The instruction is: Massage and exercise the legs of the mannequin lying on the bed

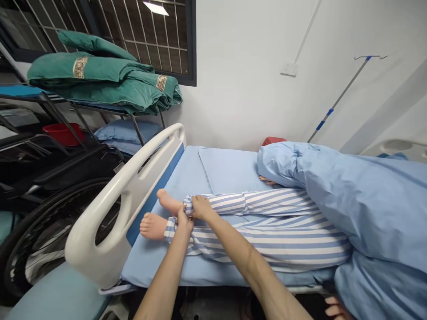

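Observation:
Two legs in blue-and-white striped trousers (267, 238) lie on the bed, their bare feet (154, 226) pointing to the footboard. My left hand (184, 219) is closed at the far leg's trouser cuff (188, 205), just above the ankle, with the thumb on top. Beside it, my right hand (201, 208) grips the same trouser leg from above, slightly higher up. Its fingertips are partly hidden behind the leg. The near leg lies under my left wrist. A light blue quilt (360, 191) covers the upper part of the body.
A white footboard (96, 222) rises at the left. Beyond it are a wheelchair (50, 191), folded green bedding (100, 75) on a rack and a red basin (65, 133). An IV pole (343, 93) stands by the wall. A hand (335, 306) shows at lower right.

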Demonstrator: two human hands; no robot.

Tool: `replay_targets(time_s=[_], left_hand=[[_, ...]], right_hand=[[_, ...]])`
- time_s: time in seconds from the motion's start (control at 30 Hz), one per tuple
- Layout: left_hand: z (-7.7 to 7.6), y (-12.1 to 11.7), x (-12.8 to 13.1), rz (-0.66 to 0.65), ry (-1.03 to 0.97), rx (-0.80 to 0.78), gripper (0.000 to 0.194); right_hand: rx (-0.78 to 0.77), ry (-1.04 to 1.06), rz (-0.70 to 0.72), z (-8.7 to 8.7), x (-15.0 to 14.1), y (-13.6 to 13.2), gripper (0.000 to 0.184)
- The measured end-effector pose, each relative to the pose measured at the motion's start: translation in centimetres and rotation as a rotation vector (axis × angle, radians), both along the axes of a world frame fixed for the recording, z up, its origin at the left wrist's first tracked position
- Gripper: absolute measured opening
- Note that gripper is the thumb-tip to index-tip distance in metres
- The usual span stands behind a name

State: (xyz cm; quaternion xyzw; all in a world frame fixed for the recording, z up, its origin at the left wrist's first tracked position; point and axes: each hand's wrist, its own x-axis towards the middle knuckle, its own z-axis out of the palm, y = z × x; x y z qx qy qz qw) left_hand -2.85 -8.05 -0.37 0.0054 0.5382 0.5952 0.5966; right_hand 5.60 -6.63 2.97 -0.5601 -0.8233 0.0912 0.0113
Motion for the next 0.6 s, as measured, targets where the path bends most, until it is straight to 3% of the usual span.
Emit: replay_targets(time_s=[0.1,0.23,0.37,0.5,0.6], left_hand=[[-0.6,0.8,-0.2,0.064,-0.051,0.008,0.007],[-1.2,1.5,0.3,0.141,-0.069,-0.064,0.009],[-1.1,2.0,0.6,0.185,-0.051,-0.161,0.015],[-0.6,2.2,0.4,0.144,-0.001,-0.245,0.023],[0.1,2.2,0.3,0.09,0.07,-0.2,0.025]], right_hand=[[-0.06,-0.053,-0.038,-1.8,-3.3,1.2,0.065],[-0.003,-0.068,-0.035,-3.2,-3.0,1.7,0.054],[-0.005,-0.093,-0.03,-3.4,-2.7,2.2,0.047],[-0.077,-0.115,-0.016,-3.1,-3.0,2.9,0.053],[-0.113,-0.098,-0.015,-2.5,-3.1,2.9,0.053]])
